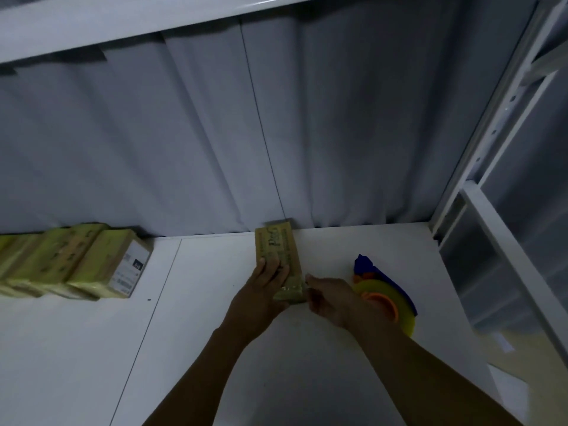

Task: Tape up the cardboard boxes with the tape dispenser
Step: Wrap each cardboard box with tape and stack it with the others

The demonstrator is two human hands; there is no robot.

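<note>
— Head view: how many boxes?
— One cardboard box (276, 249) on the table (199, 333), its far end at the curtain (184, 133). A row of taped boxes (92, 262) sits at the left; it is too blurred to count.
— Hands?
— Two. The left hand (264, 285) lies on the box with its fingers straight. The right hand (327, 298) is curled at the box's near end; I cannot tell whether it holds anything. One tape dispenser (388, 298) lies beside that wrist.

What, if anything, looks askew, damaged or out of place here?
Nothing stands out. The small brown cardboard box lies flat under the left hand; the blue-and-orange tape dispenser rests on the white table beside it.
</note>
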